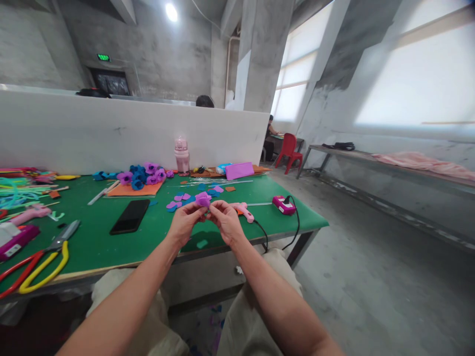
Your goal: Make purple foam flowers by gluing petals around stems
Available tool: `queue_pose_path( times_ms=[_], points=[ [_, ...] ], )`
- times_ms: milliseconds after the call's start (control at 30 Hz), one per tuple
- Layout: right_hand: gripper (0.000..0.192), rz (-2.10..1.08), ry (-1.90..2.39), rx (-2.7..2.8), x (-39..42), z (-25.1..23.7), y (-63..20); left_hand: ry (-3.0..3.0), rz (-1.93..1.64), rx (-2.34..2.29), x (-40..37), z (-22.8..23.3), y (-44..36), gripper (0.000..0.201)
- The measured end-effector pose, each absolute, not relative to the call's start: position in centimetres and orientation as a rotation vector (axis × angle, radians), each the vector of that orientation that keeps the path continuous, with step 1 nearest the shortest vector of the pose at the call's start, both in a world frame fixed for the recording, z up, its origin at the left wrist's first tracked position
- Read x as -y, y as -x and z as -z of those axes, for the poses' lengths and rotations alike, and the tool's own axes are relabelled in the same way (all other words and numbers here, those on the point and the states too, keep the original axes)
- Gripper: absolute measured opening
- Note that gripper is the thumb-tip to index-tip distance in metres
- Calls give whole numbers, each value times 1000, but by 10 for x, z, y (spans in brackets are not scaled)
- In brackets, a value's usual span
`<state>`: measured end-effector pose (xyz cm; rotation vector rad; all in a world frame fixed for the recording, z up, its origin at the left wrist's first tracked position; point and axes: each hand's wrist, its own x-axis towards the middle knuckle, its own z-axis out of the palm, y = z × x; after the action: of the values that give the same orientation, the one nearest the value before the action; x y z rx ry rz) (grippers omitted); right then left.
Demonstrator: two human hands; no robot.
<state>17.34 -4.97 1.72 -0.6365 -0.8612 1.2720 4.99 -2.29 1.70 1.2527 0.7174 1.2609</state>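
Observation:
Between my two hands, above the green table [96,247], is a small purple paper flower [203,199]. My left hand [188,218] pinches its lower left side with thumb and forefinger. From the other side, the fingertips of my right hand [223,218] close on its base. Just behind the hands lie loose purple and blue petals [181,199]. A pink glue gun [245,211] rests right beside my right hand, its cord running off the front edge. Finished purple and blue flowers [139,175] sit on an orange sheet [135,189] farther back.
A black phone [129,216] and large red-and-yellow-handled scissors [44,257] lie to the left. A magenta power box [284,205] stands near the right end. At the back are a pink bottle [181,155] and a white partition [141,128]. A red chair [289,152] stands beyond.

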Motion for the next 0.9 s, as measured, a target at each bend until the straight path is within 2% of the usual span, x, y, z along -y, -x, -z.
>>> queue_pose_path(
  times_ms=[167,567,733,900],
  points=[
    [25,-1163,673,933,48,-15,-172,-1183,-1264,-728,25,-20,-51,30],
    [19,-918,780,1104,47,-10,-170,-1124,-1249,-729,27,-23,-51,25],
    [20,-993,811,1106,46,-7,-172,-1117,-1286,-765,26,-26,-50,28],
    [13,-1053,853,1145,43,-7,-177,-1234,-1296,-745,23,-25,-48,26]
  ],
)
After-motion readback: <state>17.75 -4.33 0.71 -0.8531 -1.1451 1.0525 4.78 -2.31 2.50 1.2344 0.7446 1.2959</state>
